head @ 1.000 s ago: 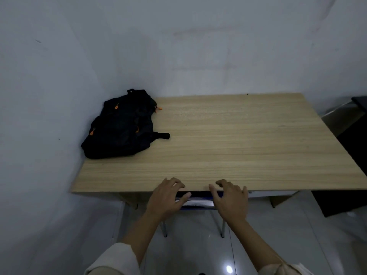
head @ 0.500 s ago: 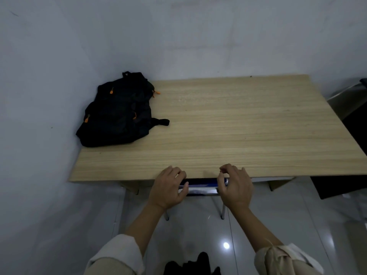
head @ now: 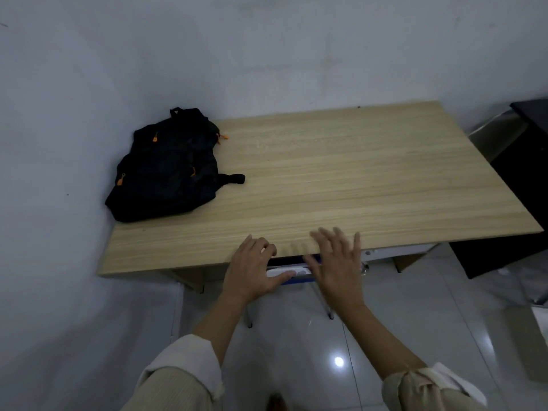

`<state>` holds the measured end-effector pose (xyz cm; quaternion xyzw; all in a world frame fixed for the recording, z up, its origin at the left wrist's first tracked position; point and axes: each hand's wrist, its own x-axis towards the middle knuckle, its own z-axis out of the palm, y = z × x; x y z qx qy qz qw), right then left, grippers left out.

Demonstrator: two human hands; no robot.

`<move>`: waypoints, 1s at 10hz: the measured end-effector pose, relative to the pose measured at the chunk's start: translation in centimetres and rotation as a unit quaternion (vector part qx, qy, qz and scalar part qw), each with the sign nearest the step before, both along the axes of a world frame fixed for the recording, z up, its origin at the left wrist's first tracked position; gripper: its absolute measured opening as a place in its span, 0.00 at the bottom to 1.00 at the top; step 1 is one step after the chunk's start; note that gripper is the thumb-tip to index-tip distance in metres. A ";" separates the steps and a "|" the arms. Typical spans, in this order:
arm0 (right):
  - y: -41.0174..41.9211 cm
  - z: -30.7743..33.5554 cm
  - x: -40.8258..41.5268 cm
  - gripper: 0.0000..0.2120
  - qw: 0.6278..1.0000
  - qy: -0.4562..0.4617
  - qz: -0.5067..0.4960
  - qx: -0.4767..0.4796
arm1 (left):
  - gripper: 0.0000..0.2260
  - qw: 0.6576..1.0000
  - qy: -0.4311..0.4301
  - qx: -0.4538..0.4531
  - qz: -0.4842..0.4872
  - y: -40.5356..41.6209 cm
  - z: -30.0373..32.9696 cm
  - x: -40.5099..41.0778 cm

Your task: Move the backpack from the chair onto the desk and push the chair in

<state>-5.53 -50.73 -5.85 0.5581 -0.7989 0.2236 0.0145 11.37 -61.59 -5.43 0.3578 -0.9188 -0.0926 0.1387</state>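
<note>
A black backpack (head: 169,167) with orange zipper pulls lies flat on the far left corner of the wooden desk (head: 341,179), against the wall. The chair (head: 292,274) is tucked under the desk's front edge; only a blue and white strip of its back and two thin metal legs show. My left hand (head: 252,269) hovers at that chair back, fingers loosely curled, thumb stretched over the white strip. My right hand (head: 338,262) is blurred, fingers spread, raised over the desk's front edge and holding nothing.
White walls close the desk in at the back and left. A dark cabinet (head: 522,203) stands right of the desk. The floor is glossy grey tile (head: 415,336) with a lamp reflection. Cardboard shows under the desk.
Both hands have come off the chair back. The right hand has lifted and opened its fingers above the desk edge. The left hand has loosened. The view has shifted slightly.
</note>
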 end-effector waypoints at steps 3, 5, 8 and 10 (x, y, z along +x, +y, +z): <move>2.7 -1.0 2.5 0.35 0.990 0.051 0.093 0.097 | 0.32 0.998 -0.018 -0.007 -0.053 -0.2 -0.7 0.0; 2.9 -0.8 2.1 0.43 0.983 0.077 0.104 0.133 | 0.29 0.993 -0.086 -0.044 -0.072 2.9 -0.9 -0.7; 4.5 -0.3 1.8 0.46 0.982 0.063 0.119 0.132 | 0.37 0.995 -0.093 -0.016 0.024 10.9 -1.4 1.4; 11.6 -1.1 2.7 0.46 0.987 -0.060 0.072 0.129 | 0.36 0.984 -0.103 0.124 0.082 17.9 -1.6 4.2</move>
